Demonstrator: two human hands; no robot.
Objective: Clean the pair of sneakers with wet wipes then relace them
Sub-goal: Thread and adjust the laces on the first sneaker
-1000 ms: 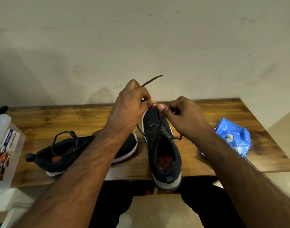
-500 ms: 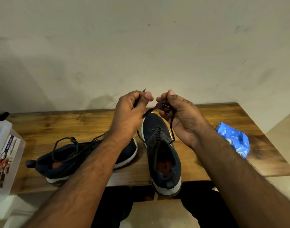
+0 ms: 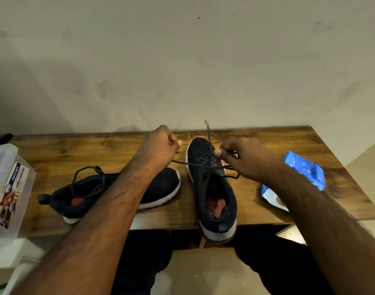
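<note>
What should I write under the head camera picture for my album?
Both hands, left hand and right hand, pull the lace on a dark sneaker.

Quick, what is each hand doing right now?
Left hand: closed, pulling one end of the shoelace.
Right hand: closed, pinching the other end of the shoelace above the sneaker.

A wooden surface [image 3: 76, 150] is standing against a pale, scuffed wall [image 3: 182, 60]. At its left end a clear plastic container [image 3: 5, 188] with a printed label is sitting partly over the edge. A dark object [image 3: 1, 138] is poking in at the far left, too cropped to identify.
</note>
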